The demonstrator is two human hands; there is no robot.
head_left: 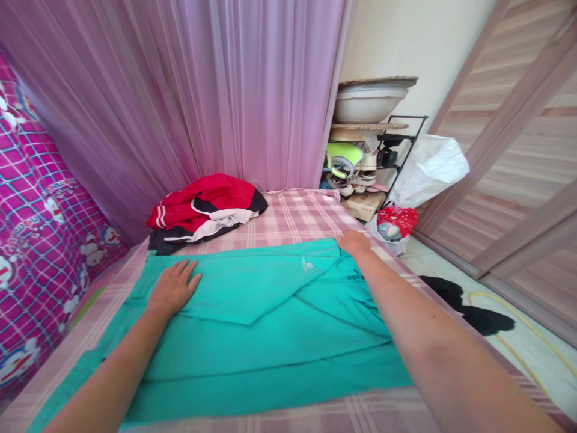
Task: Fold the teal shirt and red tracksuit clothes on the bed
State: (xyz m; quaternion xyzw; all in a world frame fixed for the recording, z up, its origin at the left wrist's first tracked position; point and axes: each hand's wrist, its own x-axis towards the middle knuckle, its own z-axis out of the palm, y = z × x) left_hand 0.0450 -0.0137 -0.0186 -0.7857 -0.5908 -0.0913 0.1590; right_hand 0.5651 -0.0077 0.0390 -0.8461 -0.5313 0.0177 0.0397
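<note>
A teal garment [270, 337] with a small white logo lies spread over the checked bed cover, one flap folded across its upper part. Its kind, shirt or trousers, I cannot tell for certain. Flat on its left part rests my left hand [174, 285], fingers slightly apart. At the far right corner my right hand [354, 242] has its fingers closed on the fabric edge. Creases gather along the right side, partly behind my right forearm. Beyond the garment, a red, black and white piece of clothing [220, 198] lies in a crumpled heap.
The pink checked bed cover [297, 213] runs beneath everything. A purple curtain [252, 90] hangs behind it. Right of the bed stand a shoe rack [399, 138] with basins on top, a white bag [428, 168] and a red bag [396, 219]. Black items [484, 319] lie on the floor.
</note>
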